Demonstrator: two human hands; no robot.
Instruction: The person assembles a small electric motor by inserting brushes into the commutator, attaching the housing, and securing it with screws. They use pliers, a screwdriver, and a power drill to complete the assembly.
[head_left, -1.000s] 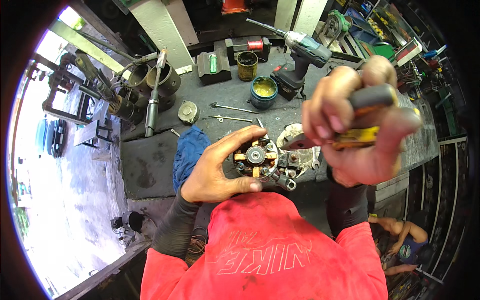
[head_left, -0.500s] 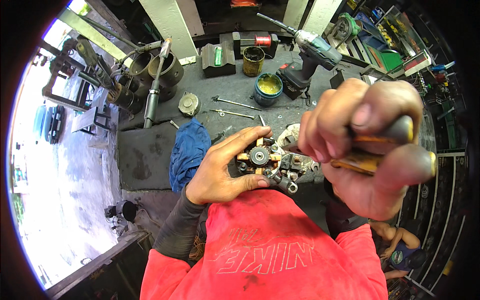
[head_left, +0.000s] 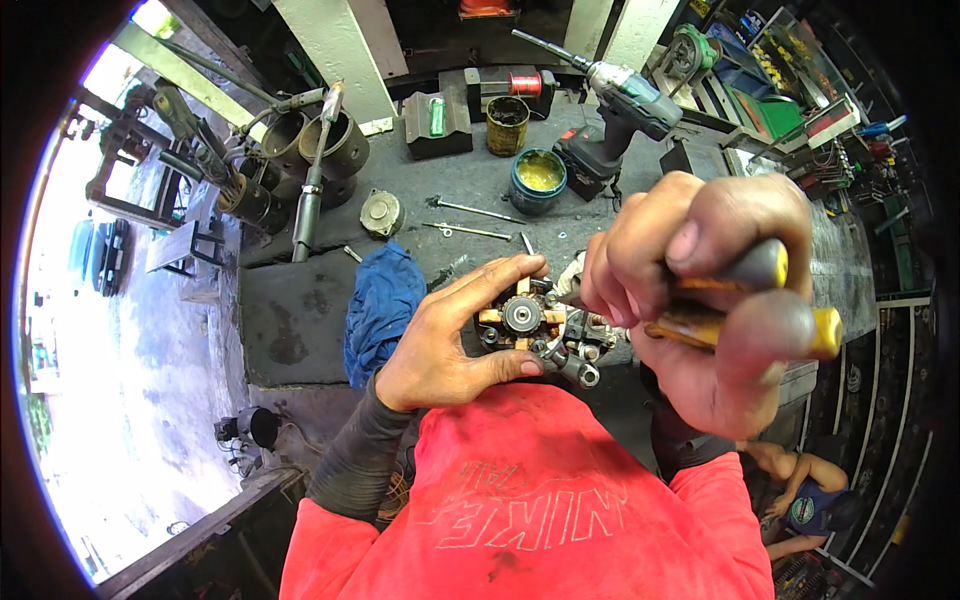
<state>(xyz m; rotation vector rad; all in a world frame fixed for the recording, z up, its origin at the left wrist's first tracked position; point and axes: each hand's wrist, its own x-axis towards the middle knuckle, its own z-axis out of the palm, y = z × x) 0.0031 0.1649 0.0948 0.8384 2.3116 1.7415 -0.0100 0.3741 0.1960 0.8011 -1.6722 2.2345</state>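
Note:
My left hand [head_left: 450, 335] is wrapped round the left side of a starter motor [head_left: 522, 314], fingers along its far edge and thumb along its near edge. Its end faces up, showing a round bearing in the middle with copper-coloured brushes around it. Close to the camera, my right hand [head_left: 715, 290] grips pliers [head_left: 690, 328] by their two yellow-and-black handles, which stand apart. The jaws point left toward the motor, mostly hidden behind my fingers. Left of the motor lies a crumpled blue rag [head_left: 385, 305].
Beyond the motor lie two long bolts [head_left: 475, 212] and a round metal cap [head_left: 381, 213]. A grease tub [head_left: 540, 175], a rusty can [head_left: 507, 125] and a cordless impact wrench [head_left: 625, 100] stand farther back. Another person [head_left: 810, 500] is low at the right.
My right hand and the pliers have moved slightly left, closer to the motor. My left hand keeps its hold. The view has shifted a little.

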